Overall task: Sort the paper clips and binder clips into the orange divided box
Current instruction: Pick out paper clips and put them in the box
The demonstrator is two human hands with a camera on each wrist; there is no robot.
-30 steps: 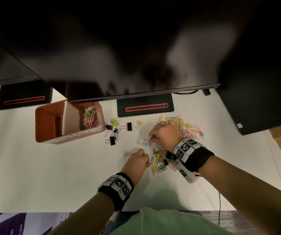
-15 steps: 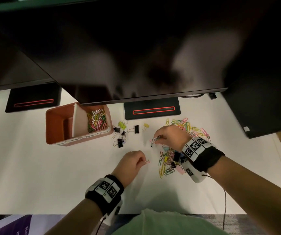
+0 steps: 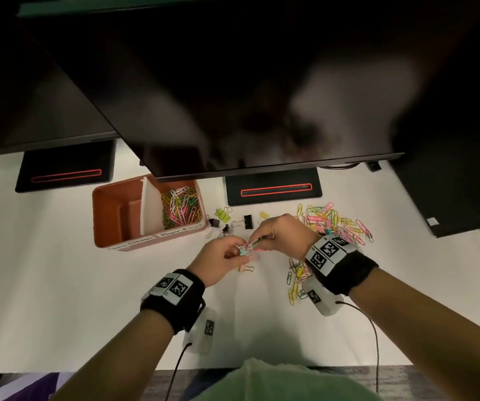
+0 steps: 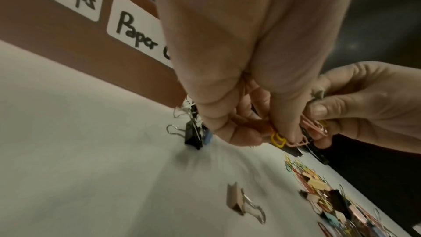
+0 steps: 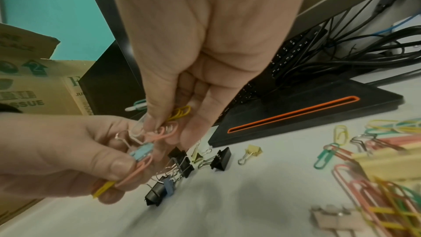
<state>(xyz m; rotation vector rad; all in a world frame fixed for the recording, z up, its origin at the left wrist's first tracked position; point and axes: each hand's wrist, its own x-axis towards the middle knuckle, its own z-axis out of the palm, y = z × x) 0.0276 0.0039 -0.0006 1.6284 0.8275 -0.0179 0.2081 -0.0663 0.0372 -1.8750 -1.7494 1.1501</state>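
The orange divided box stands at the left, with coloured paper clips in its right compartment. Both hands meet above the table in front of it. My left hand pinches a light blue binder clip tangled with a pink and a yellow paper clip. My right hand pinches pink paper clips hooked to that bundle and also holds a yellow one. Loose binder clips lie beneath: black, yellow, beige. Paper clips are piled at the right.
A big dark monitor overhangs the back of the table, its stand base just behind the clips. A black tower blocks the right side. More mixed clips lie under my right wrist. Cables run behind the stand.
My left hand has lifted off the table near the beige binder clip and moved up to meet my right hand, which raised the blue clip bundle. Both now hold it.
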